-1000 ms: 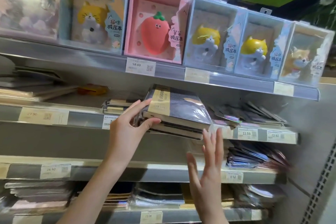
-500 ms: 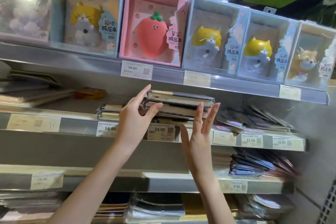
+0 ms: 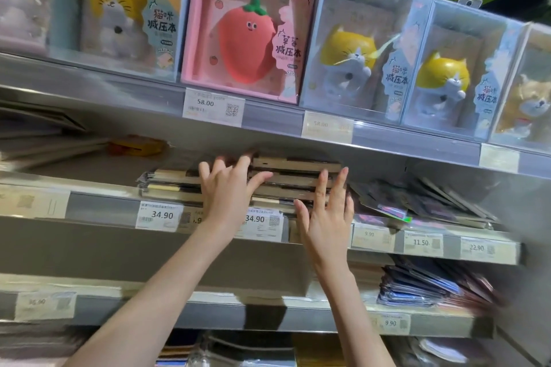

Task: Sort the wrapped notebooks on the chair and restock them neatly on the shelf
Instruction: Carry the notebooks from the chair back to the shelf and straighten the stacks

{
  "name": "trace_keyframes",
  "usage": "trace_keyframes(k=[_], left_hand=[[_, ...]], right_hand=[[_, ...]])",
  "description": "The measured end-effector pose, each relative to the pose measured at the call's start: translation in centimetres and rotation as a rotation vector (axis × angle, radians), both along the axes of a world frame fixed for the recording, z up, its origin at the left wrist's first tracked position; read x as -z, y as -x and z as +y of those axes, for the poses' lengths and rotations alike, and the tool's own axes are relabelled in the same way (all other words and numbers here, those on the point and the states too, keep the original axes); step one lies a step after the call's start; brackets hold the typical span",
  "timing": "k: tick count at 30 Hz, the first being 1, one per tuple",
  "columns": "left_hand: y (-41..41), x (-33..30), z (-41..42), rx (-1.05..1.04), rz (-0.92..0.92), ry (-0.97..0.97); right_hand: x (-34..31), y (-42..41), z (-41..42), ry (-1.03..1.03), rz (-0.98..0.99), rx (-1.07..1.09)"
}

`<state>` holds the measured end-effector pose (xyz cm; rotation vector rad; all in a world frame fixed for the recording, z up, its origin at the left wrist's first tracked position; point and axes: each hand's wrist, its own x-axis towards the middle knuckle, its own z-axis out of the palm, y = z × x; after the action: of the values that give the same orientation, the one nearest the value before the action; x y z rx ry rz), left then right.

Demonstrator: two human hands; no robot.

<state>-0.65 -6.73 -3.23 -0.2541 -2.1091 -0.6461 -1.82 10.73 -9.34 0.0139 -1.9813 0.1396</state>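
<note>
A stack of dark wrapped notebooks [image 3: 296,179] lies flat on the middle shelf [image 3: 101,205], above the 34.90 price tags. My left hand [image 3: 226,191] rests against the stack's left end, fingers spread and straight, thumb lying along the front edges. My right hand [image 3: 326,213] presses its straight fingers flat against the front of the stack near its right end. A second, lower pile of similar notebooks [image 3: 171,188] sits just left of my left hand.
Boxed cat and strawberry squishy notebooks [image 3: 238,36] line the shelf above. Thin wrapped booklets [image 3: 423,199] fan out to the right of the stack. More packets [image 3: 423,283] lie on the shelf below, and flat books [image 3: 44,146] at far left.
The notebook stack went from tilted in my left hand to lying flat on the shelf pile. My right hand rose from below to press its front. The camera moved closer.
</note>
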Motion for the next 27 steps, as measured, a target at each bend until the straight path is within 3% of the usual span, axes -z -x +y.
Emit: trace_keyframes(k=[9,27], left_hand=[[1.0,0.9,0.2,0.022,-0.118,-0.019],[0.0,5.3,-2.0,-0.003,0.121,0.147]], right_hand=[[0.2,0.3,-0.1,-0.004,0.004,0.045],[0.7,-2.3,-1.7,0.083,-0.136,0.031]])
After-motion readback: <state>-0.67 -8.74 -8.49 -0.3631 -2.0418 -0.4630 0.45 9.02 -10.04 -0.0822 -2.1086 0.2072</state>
